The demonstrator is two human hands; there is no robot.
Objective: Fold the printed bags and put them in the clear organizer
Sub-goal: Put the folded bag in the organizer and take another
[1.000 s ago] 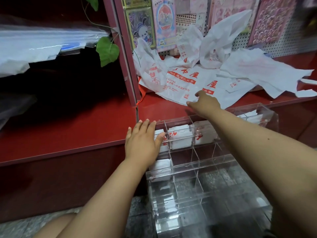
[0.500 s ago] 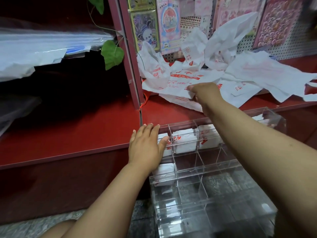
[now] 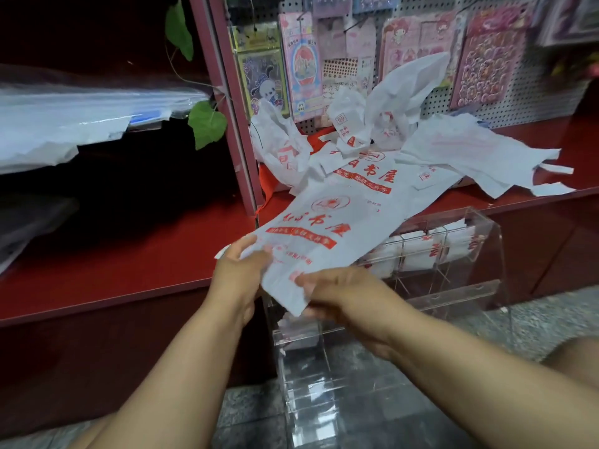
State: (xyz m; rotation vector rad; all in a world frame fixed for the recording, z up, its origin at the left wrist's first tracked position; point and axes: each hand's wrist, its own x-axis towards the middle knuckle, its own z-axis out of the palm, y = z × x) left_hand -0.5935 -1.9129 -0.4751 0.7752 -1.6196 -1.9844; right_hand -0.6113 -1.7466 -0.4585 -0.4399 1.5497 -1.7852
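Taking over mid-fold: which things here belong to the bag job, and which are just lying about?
Job:
- printed bag held by left hand and right hand
- loose bag pile
- clear organizer, some folded bags inside

Lying about:
- sticker packs on pegboard
- green leaves
- plastic sheets

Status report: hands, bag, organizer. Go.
Left hand and right hand both grip one printed bag, unfolded, held over the clear organizer. Top row holds folded bags. Loose bag pile on shelf behind.
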